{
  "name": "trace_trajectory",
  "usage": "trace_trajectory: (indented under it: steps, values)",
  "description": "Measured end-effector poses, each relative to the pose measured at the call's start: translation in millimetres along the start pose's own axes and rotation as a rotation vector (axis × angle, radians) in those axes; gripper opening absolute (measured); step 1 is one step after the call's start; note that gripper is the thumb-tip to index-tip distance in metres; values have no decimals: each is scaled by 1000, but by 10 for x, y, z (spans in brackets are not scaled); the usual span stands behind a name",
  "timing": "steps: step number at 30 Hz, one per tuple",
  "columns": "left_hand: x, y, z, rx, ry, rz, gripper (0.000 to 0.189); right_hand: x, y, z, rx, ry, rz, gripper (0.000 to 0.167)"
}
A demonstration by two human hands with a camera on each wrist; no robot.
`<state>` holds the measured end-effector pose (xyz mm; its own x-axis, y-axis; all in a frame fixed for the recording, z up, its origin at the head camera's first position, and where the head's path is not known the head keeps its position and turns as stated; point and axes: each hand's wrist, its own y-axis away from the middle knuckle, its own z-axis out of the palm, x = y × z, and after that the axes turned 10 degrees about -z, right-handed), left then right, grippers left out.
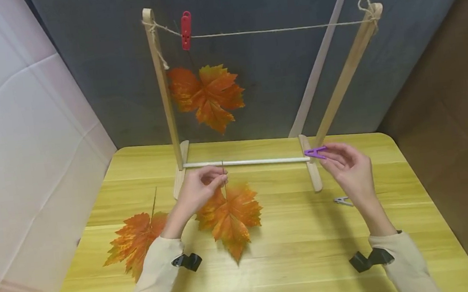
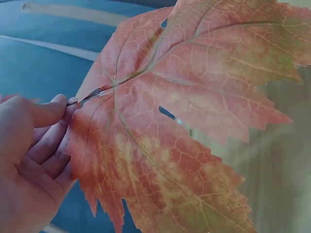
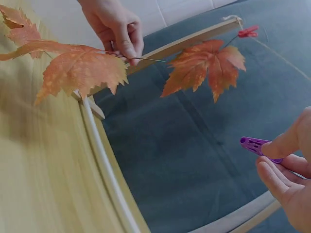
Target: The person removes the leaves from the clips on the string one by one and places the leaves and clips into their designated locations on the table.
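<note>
My left hand (image 1: 204,187) pinches the thin stem of an orange maple leaf (image 1: 235,217) between thumb and fingertips, and the leaf hangs below it above the table. In the left wrist view this leaf (image 2: 160,116) spreads wide, its veins showing. My right hand (image 1: 349,167) holds a purple clothespin (image 1: 315,152) by one end, near the foot of the right post. The same clothespin (image 3: 255,144) sits between thumb and fingers in the right wrist view. Another leaf (image 1: 207,96) hangs from the twine (image 1: 269,30), held by a red clothespin (image 1: 186,31).
A wooden stand with a left post (image 1: 164,96), a right post (image 1: 350,69) and a white bottom bar (image 1: 253,162) stands at the table's back. A third leaf (image 1: 137,239) lies at left, partly behind my left forearm. A grey clothespin (image 1: 342,200) lies at right.
</note>
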<state>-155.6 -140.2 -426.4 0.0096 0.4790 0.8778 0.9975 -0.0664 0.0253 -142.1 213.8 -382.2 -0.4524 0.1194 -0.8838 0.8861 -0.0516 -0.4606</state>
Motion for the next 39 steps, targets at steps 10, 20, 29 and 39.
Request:
trace_trajectory:
  steps: [10, 20, 29, 39]
  values:
    - [-381, 48, -138, 11, -48, -102, 20, 219, 260, -128, -2, -27, 163, 40]
    - [-724, -38, -111, 9, -70, -196, 20, 477, 608, -280, 17, -13, 319, 46]
    - [-877, -100, 42, 11, -29, -205, 18, 706, 957, -419, -24, 58, 371, 45]
    - [-998, -158, 200, 8, -51, -177, 17, 910, 1238, -567, 19, 99, 483, 51]
